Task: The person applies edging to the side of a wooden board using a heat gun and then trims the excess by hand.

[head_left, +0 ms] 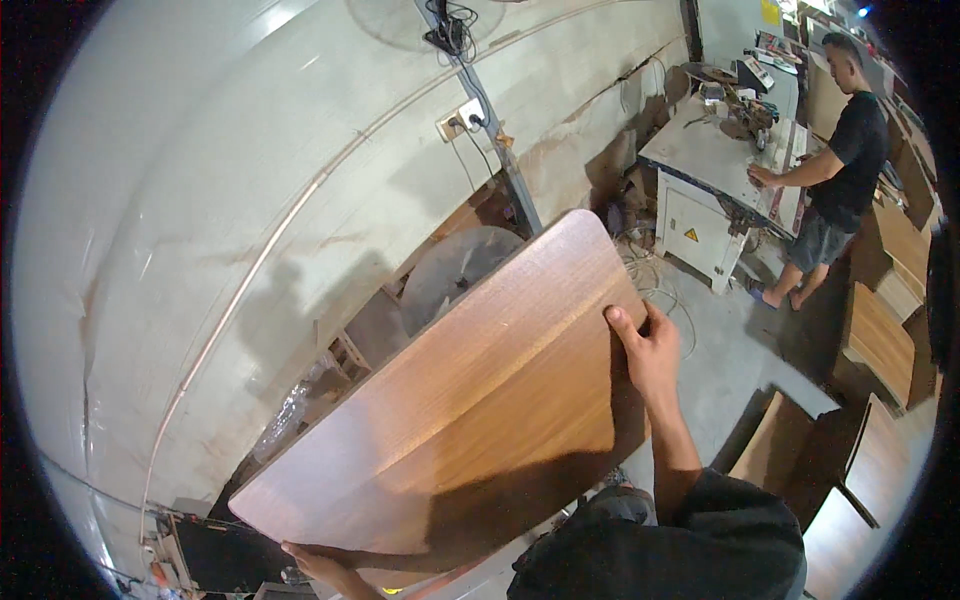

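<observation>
A large brown wood-grain panel [470, 390] with rounded corners is held up in front of me, tilted, its broad face toward me. My right hand [650, 355] grips its right edge, thumb on the face and fingers going behind it. At the lower left, my left hand [325, 570] holds the near edge from below; most of its fingers are hidden by the panel. A dark shadow falls across the panel's lower part.
Behind the panel stands a fan's grey post [515, 190] on a round base [455, 275], near a wall socket [460, 120]. At the far right a co-worker [850, 150] works at a white machine table [690, 150]. More wooden panels [880, 340] lie at right; cables [660, 290] trail on the floor.
</observation>
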### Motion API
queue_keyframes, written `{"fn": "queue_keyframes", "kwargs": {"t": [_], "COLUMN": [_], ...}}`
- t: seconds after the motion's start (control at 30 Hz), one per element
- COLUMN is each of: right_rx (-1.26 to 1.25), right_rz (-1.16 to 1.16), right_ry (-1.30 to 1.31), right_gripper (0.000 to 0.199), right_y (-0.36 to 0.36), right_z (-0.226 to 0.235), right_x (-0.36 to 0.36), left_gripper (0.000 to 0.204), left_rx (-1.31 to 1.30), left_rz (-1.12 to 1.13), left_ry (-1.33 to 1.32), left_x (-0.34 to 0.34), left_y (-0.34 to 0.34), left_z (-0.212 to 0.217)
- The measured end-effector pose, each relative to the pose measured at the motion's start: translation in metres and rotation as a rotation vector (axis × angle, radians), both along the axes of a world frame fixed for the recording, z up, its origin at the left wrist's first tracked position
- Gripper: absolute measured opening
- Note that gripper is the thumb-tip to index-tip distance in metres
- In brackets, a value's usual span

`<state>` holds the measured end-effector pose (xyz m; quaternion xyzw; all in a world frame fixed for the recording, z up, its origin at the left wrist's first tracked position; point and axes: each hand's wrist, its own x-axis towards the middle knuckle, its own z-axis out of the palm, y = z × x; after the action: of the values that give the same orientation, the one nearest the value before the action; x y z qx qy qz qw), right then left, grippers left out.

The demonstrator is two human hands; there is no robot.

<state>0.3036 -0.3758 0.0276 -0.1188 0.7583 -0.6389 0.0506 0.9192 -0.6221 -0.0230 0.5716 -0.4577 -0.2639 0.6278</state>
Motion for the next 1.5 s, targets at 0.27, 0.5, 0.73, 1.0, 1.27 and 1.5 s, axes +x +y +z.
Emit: {"fn": "queue_keyframes", "kwargs": {"t": [0.27,0.5,0.73,1.0,1.27,1.5], "right_rx": [-0.086,-0.023,-0.082,-0.122,-0.24,-0.304], "right_rz": [-0.063,-0.011,-0.014,0.028,0.136,0.178], "right_ry": [0.045,-0.007,0.026,0.003,-0.086,-0.184], "right_gripper": [0.061,0.068,0.068,0.07,0.064,0.06], "right_y": [0.03,0.042,0.049,0.052,0.057,0.069], "right_z": [0.009,0.005,-0.007,-0.028,-0.047,-0.077], "right_x": [-0.022,-0.041,-0.051,-0.063,-0.068,-0.068], "left_gripper": [0.093,0.095,0.096,0.094,0.085,0.066], "left_rx": [-0.013,-0.023,-0.012,0.018,0.006,-0.015], "left_rz": [0.132,0.109,0.142,0.099,0.15,0.126], "left_ry": [-0.094,-0.031,-0.003,0.114,0.063,0.111], "left_x": [-0.04,-0.058,-0.081,-0.077,-0.078,-0.079], "left_y": [0.01,0.04,0.061,0.081,0.111,0.129], "left_z": [0.015,0.018,0.032,0.04,0.041,0.038]}}
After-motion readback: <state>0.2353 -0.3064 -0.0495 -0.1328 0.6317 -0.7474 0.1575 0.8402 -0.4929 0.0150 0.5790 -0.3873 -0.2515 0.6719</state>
